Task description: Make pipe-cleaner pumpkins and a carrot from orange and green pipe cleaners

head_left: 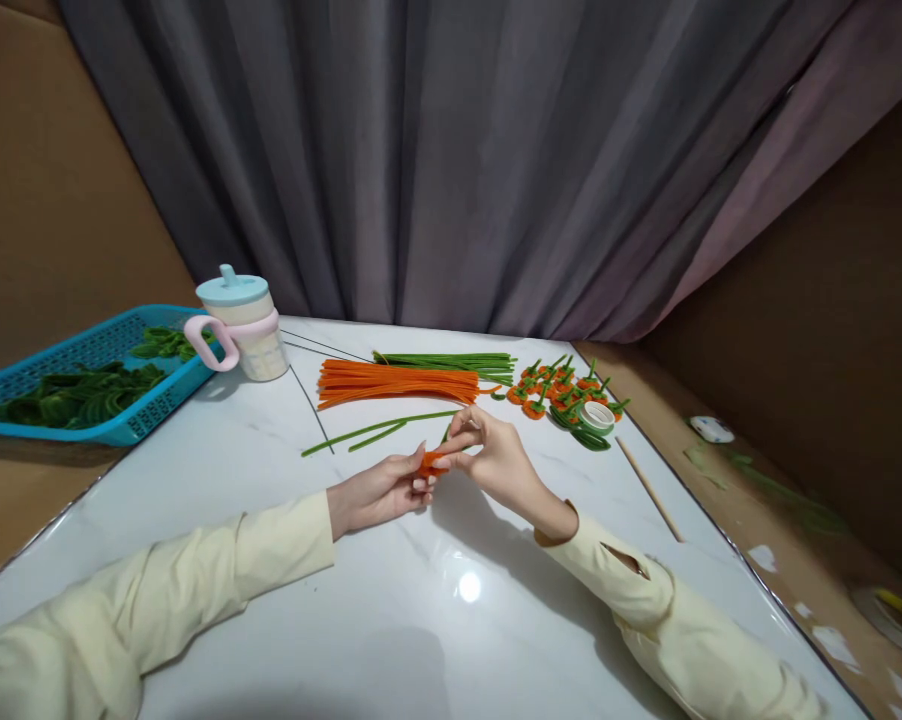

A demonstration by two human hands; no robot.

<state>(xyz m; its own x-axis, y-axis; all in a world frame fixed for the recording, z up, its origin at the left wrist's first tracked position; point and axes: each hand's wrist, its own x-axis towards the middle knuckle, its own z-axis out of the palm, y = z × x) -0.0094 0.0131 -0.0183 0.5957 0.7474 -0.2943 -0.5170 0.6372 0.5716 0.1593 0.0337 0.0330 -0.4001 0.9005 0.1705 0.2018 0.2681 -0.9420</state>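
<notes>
Both hands work a small orange piece (431,463) above the middle of the counter (391,600).
The left hand (391,490) holds it between thumb and fingers, while the right hand (496,462), thumb and finger close together, pinches its right side; the step looks like shaping by hand. The next move seems to call for a steady left hold and small right-finger turns, clear of the loose green stems (376,436) just beyond.
</notes>
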